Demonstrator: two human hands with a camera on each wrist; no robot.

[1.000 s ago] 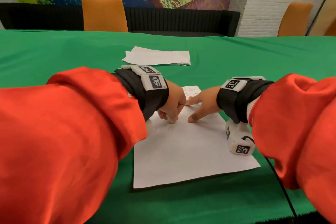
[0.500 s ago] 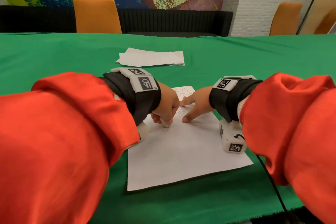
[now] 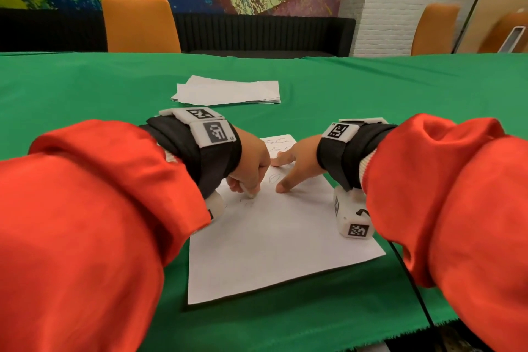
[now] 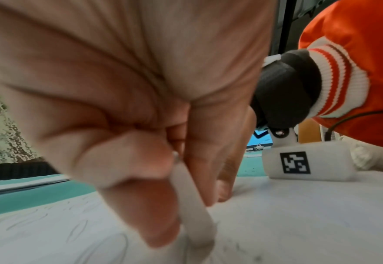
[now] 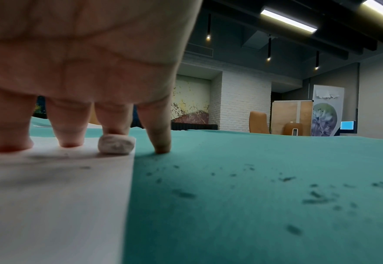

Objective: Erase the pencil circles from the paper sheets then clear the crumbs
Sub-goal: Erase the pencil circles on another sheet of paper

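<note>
A white paper sheet [image 3: 271, 251] lies on the green cloth in front of me. My left hand [image 3: 248, 190] grips a white eraser [image 3: 251, 194] and holds its tip against the sheet, on a faint pencil circle [image 3: 247, 202]. The eraser [image 4: 192, 210] shows close up in the left wrist view. More pencil circles [image 3: 275, 178] sit between the hands and at the sheet's far end. My right hand [image 3: 288, 171] presses down with spread, straight fingers [image 5: 12, 141]; the little finger rests on the cloth past the sheet's edge. A small white lump [image 5: 116, 146] lies by those fingertips.
A stack of paper sheets [image 3: 228, 91] lies further back on the table. Dark eraser crumbs [image 5: 317, 194] are scattered on the green cloth to the right of the sheet. Orange chairs [image 3: 140, 23] stand behind the table's far edge. A black cable [image 3: 411, 280] runs off the near edge.
The head view has drifted a little. Both hands stay where they were on the sheet, the left one shifting the eraser only slightly.
</note>
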